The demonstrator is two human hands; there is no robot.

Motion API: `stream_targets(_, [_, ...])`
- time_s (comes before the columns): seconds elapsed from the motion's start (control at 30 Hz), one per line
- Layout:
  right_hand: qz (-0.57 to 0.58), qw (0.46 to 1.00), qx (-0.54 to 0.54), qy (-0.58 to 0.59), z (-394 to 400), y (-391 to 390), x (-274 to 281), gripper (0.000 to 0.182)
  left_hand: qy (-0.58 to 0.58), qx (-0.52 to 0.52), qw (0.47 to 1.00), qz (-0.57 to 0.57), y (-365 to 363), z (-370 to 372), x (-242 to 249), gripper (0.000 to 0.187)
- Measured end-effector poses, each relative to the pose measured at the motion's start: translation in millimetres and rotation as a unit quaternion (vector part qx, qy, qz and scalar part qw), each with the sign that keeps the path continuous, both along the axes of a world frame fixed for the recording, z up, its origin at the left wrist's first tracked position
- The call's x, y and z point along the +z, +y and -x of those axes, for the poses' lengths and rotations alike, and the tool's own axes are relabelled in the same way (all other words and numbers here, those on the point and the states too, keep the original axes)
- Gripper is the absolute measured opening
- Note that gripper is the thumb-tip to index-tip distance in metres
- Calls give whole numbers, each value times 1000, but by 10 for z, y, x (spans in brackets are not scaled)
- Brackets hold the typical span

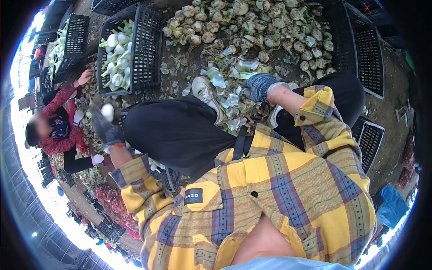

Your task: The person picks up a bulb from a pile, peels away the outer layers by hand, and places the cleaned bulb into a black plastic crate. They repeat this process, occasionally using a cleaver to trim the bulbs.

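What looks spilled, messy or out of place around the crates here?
Trimmed leaves and peelings litter the ground around the person's shoes, between the crate of cleaned bulbs and the untrimmed pile. Nothing looks tipped over.

- Two gloved hands: left [107, 130], right [260, 86]
- One white bulb [107, 112] in the left hand
- One co-worker [56, 128]
- One big heap of bulbs [252, 27]

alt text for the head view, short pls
Seated person's gloved left hand holds a trimmed white bulb near a black crate of trimmed bulbs; the gloved right hand reaches into leaf trimmings below a heap of untrimmed bulbs.
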State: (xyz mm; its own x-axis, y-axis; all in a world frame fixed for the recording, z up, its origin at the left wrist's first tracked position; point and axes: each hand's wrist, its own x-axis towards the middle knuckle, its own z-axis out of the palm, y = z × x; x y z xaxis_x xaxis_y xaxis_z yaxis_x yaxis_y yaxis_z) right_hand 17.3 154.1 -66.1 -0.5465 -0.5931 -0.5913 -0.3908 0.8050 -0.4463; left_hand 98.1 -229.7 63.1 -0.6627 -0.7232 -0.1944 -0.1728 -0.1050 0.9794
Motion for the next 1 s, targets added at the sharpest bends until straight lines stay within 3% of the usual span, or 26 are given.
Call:
stream_targets(0.03, [-8, 1000, -11, 3, 15, 14, -39, 38, -2, -7, 997, 75, -445, -256, -427, 37])
stream_targets(0.07, [-11, 1000, -12, 6, 36, 37, -178, 37, -101, -72, 963, 238, -821, -572, -812, 43])
stream_targets(0.13, [-24, 1000, -4, 2, 124, 50, -199, 38, -339, -59, 909, 235, -848, -1047, -1060, 40])
stream_targets(0.23, [-54, 998, -5, -21, 281, 54, -308, 40, -371, -66, 882, 284, -900, -1249, -1102, 38])
stream_targets(0.3, [-15, 998, -9, 56, 391, 28, -542, 42, -401, -63, 852, 331, -938, -1348, -1135, 37])
stream_targets(0.33, [-67, 997, -20, 12, 470, -20, -487, 44, -417, -61, 835, 354, -971, -1380, -1159, 36])
stream_targets(0.4, [-59, 997, -37, 20, 575, -118, -535, 44, -367, -134, 796, 463, -1217, -1122, -944, 35])
stream_targets(0.43, [-50, 997, -57, 29, 643, -159, -573, 44, -205, -2, 940, 273, -1105, -956, -828, 39])
stream_targets(0.47, [-31, 997, -53, 56, 707, -197, -736, 40, -23, 132, 989, 57, -536, -493, -338, 42])
stream_targets(0.53, [-41, 995, -59, 71, 859, -315, -1003, 39, 64, 74, 995, 8, 142, 54, 254, 42])
stream_targets(0.6, [-55, 993, -62, 90, 959, -426, -1061, 43, 206, -129, 954, -173, 310, 280, 348, 41])
stream_targets(0.67, [-48, 992, -66, 94, 1067, -491, -1332, 45, 95, -148, 983, 61, 862, 579, 251, 44])
stream_targets(0.7, [-42, 992, -73, 97, 1118, -524, -1444, 47, 107, -147, 976, -120, 1051, 710, 224, 46])
stream_targets(0.73, [-68, 993, -51, 79, 1165, -562, -1454, 50, 116, -141, 937, -297, 1179, 817, 184, 48])
stream_targets(0.87, [-87, 994, 20, 63, 1296, -646, -1571, 47, 31, -204, 932, -299, 1348, 827, 89, 51])
stream_targets(1.0, [-68, 993, -24, 92, 1251, -686, -1698, 38, 5, -183, 950, -254, 1390, 819, 80, 51])
